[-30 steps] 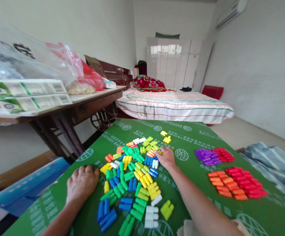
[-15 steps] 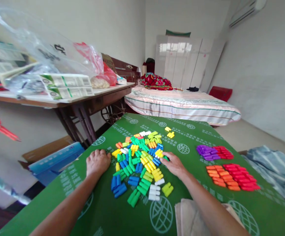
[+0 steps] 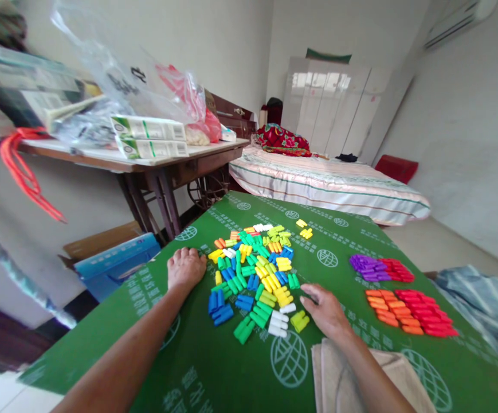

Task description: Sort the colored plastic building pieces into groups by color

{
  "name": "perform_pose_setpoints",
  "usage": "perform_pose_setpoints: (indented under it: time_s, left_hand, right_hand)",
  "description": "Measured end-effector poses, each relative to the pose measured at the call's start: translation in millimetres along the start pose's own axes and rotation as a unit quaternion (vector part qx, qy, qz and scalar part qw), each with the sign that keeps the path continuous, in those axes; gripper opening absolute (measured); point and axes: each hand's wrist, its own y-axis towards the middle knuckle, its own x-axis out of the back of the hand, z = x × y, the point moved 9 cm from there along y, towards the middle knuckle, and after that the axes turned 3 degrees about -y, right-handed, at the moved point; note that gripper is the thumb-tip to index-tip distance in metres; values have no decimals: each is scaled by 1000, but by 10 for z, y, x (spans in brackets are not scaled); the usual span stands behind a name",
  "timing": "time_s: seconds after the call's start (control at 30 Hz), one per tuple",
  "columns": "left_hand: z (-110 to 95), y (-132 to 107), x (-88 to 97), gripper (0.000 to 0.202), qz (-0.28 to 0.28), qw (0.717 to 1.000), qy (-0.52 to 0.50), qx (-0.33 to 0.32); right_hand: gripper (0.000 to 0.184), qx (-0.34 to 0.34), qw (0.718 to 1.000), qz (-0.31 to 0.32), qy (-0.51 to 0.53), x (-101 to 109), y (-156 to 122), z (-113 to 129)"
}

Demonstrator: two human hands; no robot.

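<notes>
A heap of small plastic pieces [image 3: 257,275] in blue, green, yellow, white and orange lies on a green printed mat [image 3: 214,373]. My left hand [image 3: 185,268] rests palm down on the mat at the heap's left edge, fingers loosely curled and holding nothing. My right hand [image 3: 326,311] lies on the mat just right of a yellow-green piece [image 3: 300,321] at the heap's near right corner, fingers bent downward; nothing shows in it. Sorted groups sit to the right: purple pieces [image 3: 367,266], red pieces [image 3: 424,314] and orange pieces [image 3: 384,315].
A beige cloth [image 3: 360,378] lies under my right forearm. A wooden table [image 3: 145,160] with boxes and plastic bags stands at left, a blue box [image 3: 115,265] beneath it. A bed [image 3: 326,183] is behind the mat, a bluish blanket [image 3: 481,298] at right.
My right hand has drawn back from the far middle of the heap to its near right side. The camera has swung left and pulled back. My left hand stays at the heap's left edge.
</notes>
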Motion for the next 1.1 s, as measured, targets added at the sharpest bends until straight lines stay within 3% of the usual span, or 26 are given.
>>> perform_pose_setpoints:
  time_s: [0.33,0.53,1.1]
  left_hand:
    - [-6,-26,30,53,4,1000,-14,-3]
    - [-1,-27,18,53,0,1000,-21,-4]
    - [-7,-31,13,52,6,1000,-20,-4]
  right_hand:
    - [30,4,998,-19,-53,-209,-421,418]
    - [32,20,998,-17,-55,-374,-547,437]
    - [26,34,997,-54,-39,-320,-599,480]
